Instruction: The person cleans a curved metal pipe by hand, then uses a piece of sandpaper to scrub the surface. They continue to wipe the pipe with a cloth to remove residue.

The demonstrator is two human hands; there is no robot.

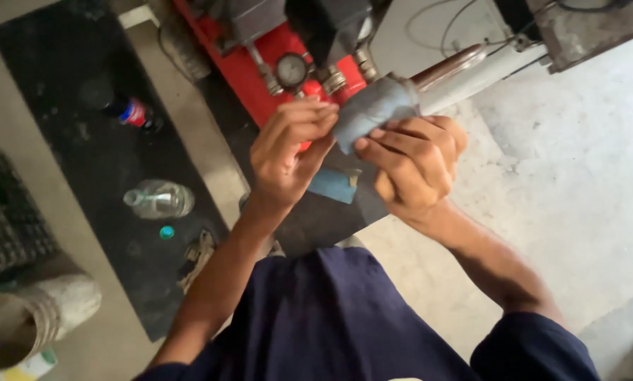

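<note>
Both hands work the blue-grey wrap on the near end of the pale pipe, centre frame above the red compressor: right hand clenches it steady, left hand pinches its edge, apparently to keep it taut.

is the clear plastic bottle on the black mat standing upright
No, the clear plastic bottle lies on its side on the black mat, with a loose green cap beside it.
</note>
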